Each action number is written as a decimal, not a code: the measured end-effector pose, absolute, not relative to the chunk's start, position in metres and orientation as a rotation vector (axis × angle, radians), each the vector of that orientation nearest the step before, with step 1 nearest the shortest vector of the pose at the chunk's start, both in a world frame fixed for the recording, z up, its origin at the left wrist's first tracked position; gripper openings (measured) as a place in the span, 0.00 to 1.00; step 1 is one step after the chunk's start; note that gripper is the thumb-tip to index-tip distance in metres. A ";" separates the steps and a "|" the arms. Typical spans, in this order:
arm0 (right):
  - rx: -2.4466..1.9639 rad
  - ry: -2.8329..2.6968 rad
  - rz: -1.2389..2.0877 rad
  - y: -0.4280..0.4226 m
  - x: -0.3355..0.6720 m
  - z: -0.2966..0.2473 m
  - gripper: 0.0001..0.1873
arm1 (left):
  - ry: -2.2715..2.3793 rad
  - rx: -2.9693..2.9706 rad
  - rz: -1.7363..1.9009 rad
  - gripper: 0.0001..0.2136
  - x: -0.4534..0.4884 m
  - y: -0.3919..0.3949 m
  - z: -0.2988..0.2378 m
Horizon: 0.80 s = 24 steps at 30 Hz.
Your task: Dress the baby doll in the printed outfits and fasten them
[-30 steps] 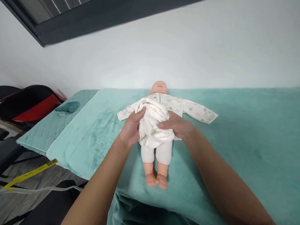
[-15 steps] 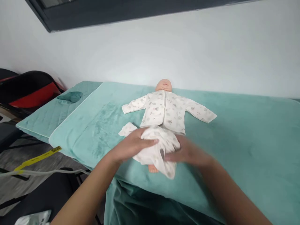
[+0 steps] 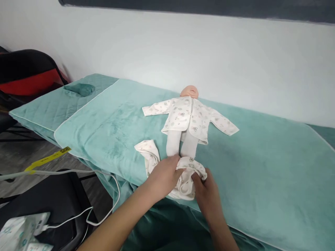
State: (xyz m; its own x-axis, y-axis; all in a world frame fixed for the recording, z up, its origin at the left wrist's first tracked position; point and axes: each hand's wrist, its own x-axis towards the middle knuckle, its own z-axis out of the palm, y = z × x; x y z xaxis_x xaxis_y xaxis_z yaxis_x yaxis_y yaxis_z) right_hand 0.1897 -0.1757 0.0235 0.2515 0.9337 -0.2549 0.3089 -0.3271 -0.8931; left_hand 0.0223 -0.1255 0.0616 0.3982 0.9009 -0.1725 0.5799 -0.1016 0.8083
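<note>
Both my hands are closed on a pair of white printed baby trousers (image 3: 186, 188), bunched up at the lower end of the doll's legs. My left hand (image 3: 162, 176) has its grip on the near-left part of the gathered cloth, and my right hand (image 3: 208, 195) has its grip on the opposite side. One loose trouser leg lies flat to the left, beyond my left hand. The baby doll (image 3: 189, 91) lies on its back on the massage bed (image 3: 251, 174), its head near the wall (image 3: 235, 66) and its white legs pointing toward me; its feet are hidden by the cloth and my fingers. It wears a printed jacket (image 3: 179, 115), sleeves spread out to both sides. Off to the left, a white cable (image 3: 112, 205) hangs over a black chair (image 3: 49, 200), with a yellow tag (image 3: 48, 159) near it.
</note>
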 end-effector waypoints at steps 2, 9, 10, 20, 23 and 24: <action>-1.687 -1.042 1.138 -0.173 0.190 0.022 0.15 | 1.207 1.775 0.445 0.12 0.020 -0.119 0.065; -1.352 -0.817 1.332 -0.164 0.199 0.013 0.22 | 0.780 1.655 0.295 0.13 0.003 -0.091 0.077; -1.324 -0.818 1.343 -0.162 0.199 0.013 0.23 | 0.777 1.667 0.317 0.12 0.003 -0.086 0.076; -1.345 -1.076 1.311 -0.142 0.228 0.015 0.25 | 1.162 1.941 0.820 0.08 0.043 -0.063 0.053; -1.614 -1.243 1.020 -0.130 0.248 0.017 0.18 | 1.141 1.819 0.731 0.03 0.037 -0.064 0.059; -1.637 -1.263 0.990 -0.128 0.253 0.018 0.17 | 1.095 1.786 0.662 0.01 0.032 -0.064 0.062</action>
